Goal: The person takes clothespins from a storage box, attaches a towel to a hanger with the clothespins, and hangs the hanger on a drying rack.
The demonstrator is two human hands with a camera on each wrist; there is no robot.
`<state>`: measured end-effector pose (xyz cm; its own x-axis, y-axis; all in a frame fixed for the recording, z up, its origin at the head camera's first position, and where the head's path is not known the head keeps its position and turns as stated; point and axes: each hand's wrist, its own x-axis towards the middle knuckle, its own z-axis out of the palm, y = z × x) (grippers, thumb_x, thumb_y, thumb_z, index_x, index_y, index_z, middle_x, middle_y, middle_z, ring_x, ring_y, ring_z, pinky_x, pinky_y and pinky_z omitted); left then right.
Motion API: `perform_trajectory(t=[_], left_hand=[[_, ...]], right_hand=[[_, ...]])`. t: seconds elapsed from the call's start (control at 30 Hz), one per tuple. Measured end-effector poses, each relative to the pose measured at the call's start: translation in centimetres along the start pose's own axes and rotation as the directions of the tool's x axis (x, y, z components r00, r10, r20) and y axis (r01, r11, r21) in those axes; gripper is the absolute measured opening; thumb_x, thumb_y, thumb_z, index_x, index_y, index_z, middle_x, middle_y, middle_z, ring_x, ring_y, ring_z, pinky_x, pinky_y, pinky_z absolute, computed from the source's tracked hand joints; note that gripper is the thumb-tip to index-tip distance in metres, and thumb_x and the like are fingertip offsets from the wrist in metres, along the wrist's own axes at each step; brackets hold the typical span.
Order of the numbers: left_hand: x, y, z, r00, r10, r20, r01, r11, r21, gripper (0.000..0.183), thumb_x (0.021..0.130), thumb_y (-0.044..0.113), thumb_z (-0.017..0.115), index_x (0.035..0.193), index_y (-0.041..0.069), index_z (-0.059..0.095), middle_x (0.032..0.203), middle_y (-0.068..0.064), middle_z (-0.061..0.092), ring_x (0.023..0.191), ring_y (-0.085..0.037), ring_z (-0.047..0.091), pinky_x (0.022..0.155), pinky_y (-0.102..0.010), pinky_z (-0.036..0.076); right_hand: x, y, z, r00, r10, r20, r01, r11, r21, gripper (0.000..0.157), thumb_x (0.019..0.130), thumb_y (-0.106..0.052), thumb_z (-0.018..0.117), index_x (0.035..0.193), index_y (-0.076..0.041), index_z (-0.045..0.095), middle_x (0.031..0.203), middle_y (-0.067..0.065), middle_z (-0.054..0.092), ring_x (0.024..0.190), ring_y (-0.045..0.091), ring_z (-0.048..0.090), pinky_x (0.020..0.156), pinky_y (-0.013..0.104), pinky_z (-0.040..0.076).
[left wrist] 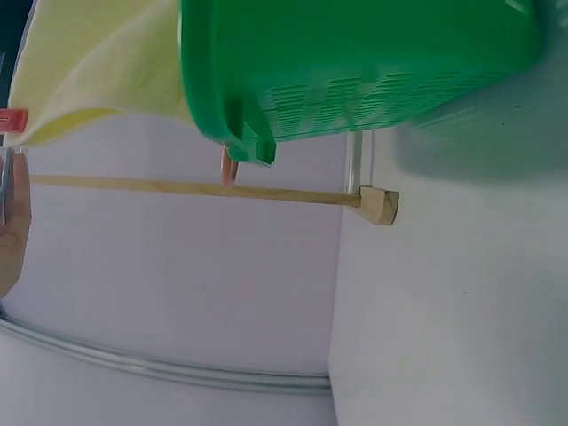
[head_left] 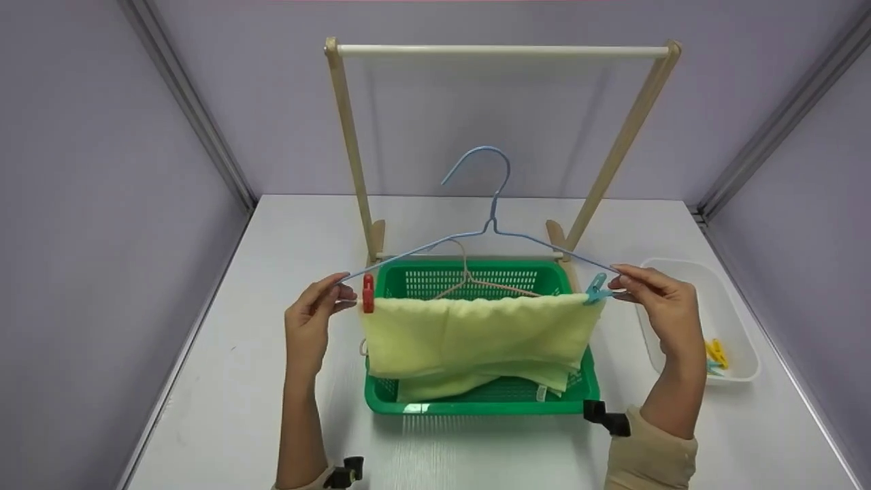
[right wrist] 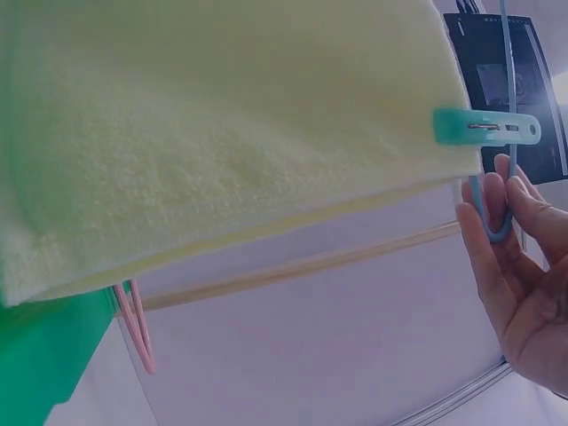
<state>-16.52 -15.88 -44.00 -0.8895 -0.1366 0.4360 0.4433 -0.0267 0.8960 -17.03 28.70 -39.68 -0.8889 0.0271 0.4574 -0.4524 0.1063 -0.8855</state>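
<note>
Between both hands a blue wire hanger is held up, its hook pointing upward. My left hand pinches its left end and my right hand its right end. Folded over the hanger's lower bar hangs a pale yellow towel. A red clothespin clips the towel near the left end; a teal clothespin clips it beside my right fingers. Below and behind the towel is a green basket, with a pink hanger partly hidden in it.
Behind the basket stands a wooden rack with a white top rail. On the right a white tray contains yellow clothespins and teal ones. Walls enclose the table at the back and sides.
</note>
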Motion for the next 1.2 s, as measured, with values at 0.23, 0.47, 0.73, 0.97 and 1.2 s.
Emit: perform_trajectory(t=[0.23, 0.47, 0.73, 0.97, 1.2], left_hand=[[0.05, 0.09, 0.06, 0.994, -0.09, -0.061, 0.086, 0.995, -0.052, 0.024, 0.093, -0.001, 0.05, 0.113, -0.01, 0.059, 0.101, -0.02, 0.062, 0.089, -0.026, 0.063, 0.076, -0.035, 0.05], [0.04, 0.25, 0.05, 0.995, -0.096, -0.039, 0.094, 0.993, -0.07, 0.024, 0.094, 0.001, 0.049, 0.114, -0.008, 0.059, 0.104, -0.021, 0.061, 0.093, -0.029, 0.061, 0.078, -0.036, 0.049], [-0.05, 0.26, 0.02, 0.992, -0.124, 0.004, 0.124, 0.983, -0.138, 0.025, 0.095, -0.004, 0.045, 0.119, -0.008, 0.052, 0.111, -0.023, 0.057, 0.1, -0.031, 0.058, 0.081, -0.037, 0.047], [-0.08, 0.17, 0.29, 0.985, -0.17, -0.002, 0.166, 0.966, -0.198, 0.022, 0.095, -0.003, 0.046, 0.117, -0.008, 0.045, 0.111, -0.026, 0.054, 0.1, -0.033, 0.058, 0.082, -0.038, 0.047], [0.29, 0.13, 0.67, 0.988, -0.155, -0.022, 0.146, 0.965, -0.219, 0.021, 0.093, -0.002, 0.05, 0.114, -0.007, 0.049, 0.105, -0.025, 0.054, 0.098, -0.036, 0.058, 0.082, -0.039, 0.047]], right_hand=[[0.0, 0.08, -0.13, 1.0, 0.014, 0.024, -0.015, 0.998, 0.054, 0.019, 0.087, 0.01, 0.055, 0.104, 0.016, 0.061, 0.083, 0.016, 0.06, 0.078, 0.019, 0.062, 0.068, 0.03, 0.051], [0.04, 0.04, -0.22, 0.998, 0.054, 0.013, -0.054, 0.998, 0.036, 0.021, 0.088, 0.008, 0.055, 0.107, 0.016, 0.059, 0.087, 0.018, 0.061, 0.081, 0.021, 0.063, 0.07, 0.03, 0.051], [-0.04, 0.17, -0.27, 0.999, 0.053, 0.012, -0.053, 0.996, 0.069, 0.021, 0.089, 0.01, 0.051, 0.108, 0.018, 0.056, 0.092, 0.018, 0.061, 0.086, 0.02, 0.062, 0.071, 0.029, 0.05], [-0.08, 0.28, -0.1, 0.991, 0.096, -0.09, -0.08, 0.984, 0.161, 0.022, 0.087, 0.01, 0.055, 0.106, 0.02, 0.056, 0.092, 0.017, 0.062, 0.083, 0.022, 0.064, 0.07, 0.03, 0.05], [-0.06, 0.31, -0.25, 0.983, 0.119, -0.14, -0.066, 0.94, 0.335, 0.022, 0.086, 0.013, 0.055, 0.106, 0.021, 0.055, 0.093, 0.019, 0.059, 0.083, 0.026, 0.064, 0.071, 0.031, 0.05]])
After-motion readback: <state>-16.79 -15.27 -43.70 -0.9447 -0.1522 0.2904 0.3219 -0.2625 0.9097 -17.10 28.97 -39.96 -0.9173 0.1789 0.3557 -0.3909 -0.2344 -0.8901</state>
